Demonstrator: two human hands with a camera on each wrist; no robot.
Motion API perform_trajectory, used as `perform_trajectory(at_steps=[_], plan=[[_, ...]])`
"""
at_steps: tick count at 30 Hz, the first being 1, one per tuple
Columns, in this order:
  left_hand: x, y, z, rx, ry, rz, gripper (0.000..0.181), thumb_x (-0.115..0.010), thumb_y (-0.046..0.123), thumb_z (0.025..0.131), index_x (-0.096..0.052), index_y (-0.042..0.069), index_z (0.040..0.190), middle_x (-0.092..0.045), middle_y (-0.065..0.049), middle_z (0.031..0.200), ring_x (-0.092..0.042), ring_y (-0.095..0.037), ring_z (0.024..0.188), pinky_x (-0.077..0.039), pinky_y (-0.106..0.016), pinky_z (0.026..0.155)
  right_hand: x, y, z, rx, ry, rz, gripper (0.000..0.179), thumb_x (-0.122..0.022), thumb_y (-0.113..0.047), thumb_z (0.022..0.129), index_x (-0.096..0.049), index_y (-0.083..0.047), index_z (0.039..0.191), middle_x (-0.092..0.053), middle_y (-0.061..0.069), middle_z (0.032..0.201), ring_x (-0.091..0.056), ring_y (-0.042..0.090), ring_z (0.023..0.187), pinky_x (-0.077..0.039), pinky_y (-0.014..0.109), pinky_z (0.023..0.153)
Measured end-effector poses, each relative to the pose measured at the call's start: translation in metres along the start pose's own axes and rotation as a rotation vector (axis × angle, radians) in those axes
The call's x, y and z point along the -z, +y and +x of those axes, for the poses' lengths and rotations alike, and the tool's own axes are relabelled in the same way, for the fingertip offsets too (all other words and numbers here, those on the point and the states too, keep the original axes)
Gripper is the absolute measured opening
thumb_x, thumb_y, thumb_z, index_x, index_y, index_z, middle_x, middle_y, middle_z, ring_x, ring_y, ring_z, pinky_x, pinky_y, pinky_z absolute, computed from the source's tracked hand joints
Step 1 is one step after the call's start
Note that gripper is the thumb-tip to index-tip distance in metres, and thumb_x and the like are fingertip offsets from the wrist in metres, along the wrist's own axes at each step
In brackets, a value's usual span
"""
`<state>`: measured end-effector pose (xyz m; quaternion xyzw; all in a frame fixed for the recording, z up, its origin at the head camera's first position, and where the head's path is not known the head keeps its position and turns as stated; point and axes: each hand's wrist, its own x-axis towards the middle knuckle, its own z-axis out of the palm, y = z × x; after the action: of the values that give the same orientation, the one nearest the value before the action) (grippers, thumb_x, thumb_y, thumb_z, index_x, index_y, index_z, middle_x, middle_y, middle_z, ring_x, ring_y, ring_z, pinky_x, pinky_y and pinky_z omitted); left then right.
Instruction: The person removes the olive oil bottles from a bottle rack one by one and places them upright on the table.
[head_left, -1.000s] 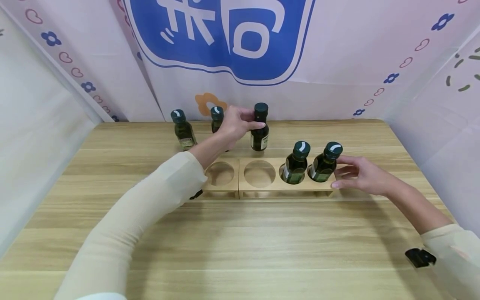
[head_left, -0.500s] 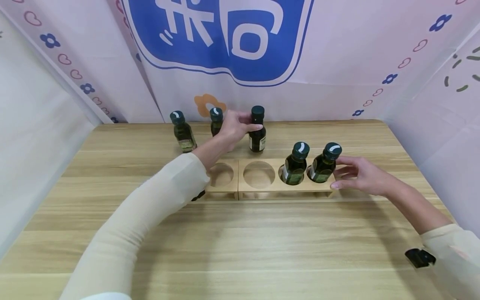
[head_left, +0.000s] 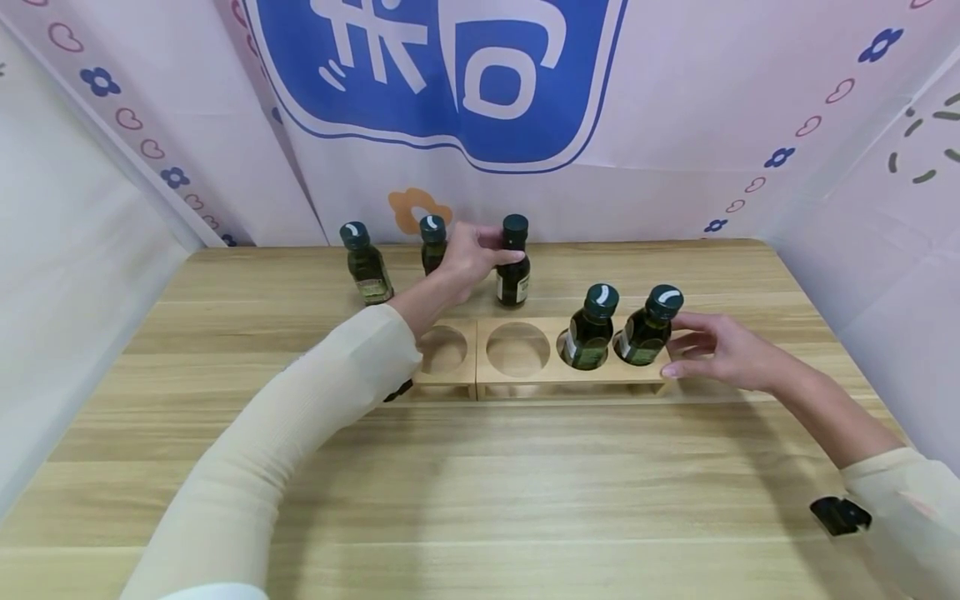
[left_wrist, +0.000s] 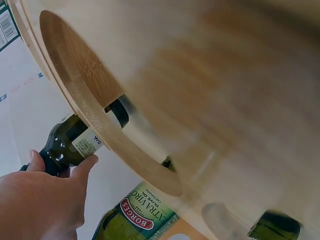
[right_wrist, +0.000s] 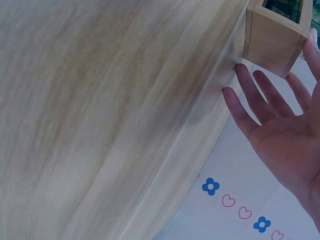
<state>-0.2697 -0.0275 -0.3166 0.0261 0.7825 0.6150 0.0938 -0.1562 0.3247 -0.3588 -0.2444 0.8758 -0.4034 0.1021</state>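
Left hand [head_left: 468, 257] pinched upright dark-green glass bottle [head_left: 513, 285] round its neck, behind long pale wooden round-holed rack [head_left: 553, 372] — right hand [head_left: 726, 353] loosely spread at rack's end, gripping nothing

Left fingers [head_left: 510, 257] grip bottle [head_left: 513, 286] behind rack [head_left: 553, 373]; right fingers [head_left: 696, 322] at end.

glossy, glass-like bottle [head_left: 513, 283] at upper centre; smooth wood rack [head_left: 553, 372] mid-frame; grained, wood-look table [head_left: 540, 483]; creased, cloth-like backdrop [head_left: 675, 108].
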Motion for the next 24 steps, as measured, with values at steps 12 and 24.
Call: perform_trajectory(at_steps=[12,24], plan=[[0.0021,-0.0031,-0.0005,0.013,-0.011,-0.004,0.040,-0.077,0.002,0.093,-0.068,-0.001,0.132,-0.071,-0.018,0.128,-0.067,-0.029,0.123,-0.047,-0.039,0.114,-0.0002,0.0015,0.0000,-0.001,-0.002,-0.004,0.059,-0.082,0.001,0.087,-0.055,0.013,0.138,-0.061,0.031,0.134,-0.065,0.049,0.116,-0.058,0.045,0.096],[0.0022,-0.0064,-0.0003,0.000,-0.003,-0.014,0.040,-0.078,0.001,0.092,-0.069,-0.001,0.130,-0.072,-0.018,0.127,-0.067,-0.028,0.122,-0.048,-0.036,0.112,-0.0003,0.0016,-0.0007,0.005,0.007,-0.011,0.057,-0.082,0.001,0.086,-0.057,0.012,0.136,-0.063,0.030,0.132,-0.066,0.047,0.115,-0.060,0.039,0.095]])
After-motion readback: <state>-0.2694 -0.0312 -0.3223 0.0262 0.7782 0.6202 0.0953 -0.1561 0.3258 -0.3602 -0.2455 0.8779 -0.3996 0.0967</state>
